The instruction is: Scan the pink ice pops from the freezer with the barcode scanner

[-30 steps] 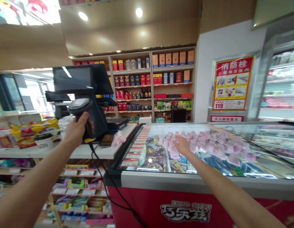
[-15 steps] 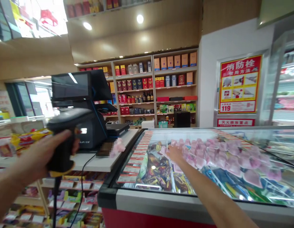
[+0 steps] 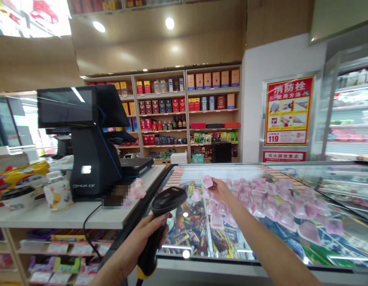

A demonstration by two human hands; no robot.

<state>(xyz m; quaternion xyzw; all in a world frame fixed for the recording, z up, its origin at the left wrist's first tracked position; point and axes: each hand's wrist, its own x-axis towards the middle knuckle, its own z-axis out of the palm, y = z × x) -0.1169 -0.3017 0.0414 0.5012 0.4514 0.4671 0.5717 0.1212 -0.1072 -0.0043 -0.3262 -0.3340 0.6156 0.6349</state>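
My left hand [image 3: 146, 234] is wrapped round the handle of a black barcode scanner [image 3: 168, 200] with yellow at its base. The scanner's head points right, over the near left part of a glass-topped chest freezer [image 3: 219, 266]. Between the fingers of my right hand [image 3: 221, 191] is a small translucent pink cup [image 3: 207, 181] with printed marks on its face. It is held above the glass, some distance beyond the scanner. Many similar pink cups [image 3: 286, 216] lie spread over the glass to the right of my hand.
On the white counter [image 3: 109, 218] at left stand a black cash register [image 3: 94, 159], a paper cup [image 3: 58, 194] and yellow snack packs [image 3: 23, 174]. Wrapped ice creams [image 3: 192, 222] show through the glass. Shelves of boxes [image 3: 162, 105] line the back wall.
My left hand has swung the scanner right, from before the register to over the freezer. My right hand has picked up a pink cup from the glass. The view has shifted slightly.
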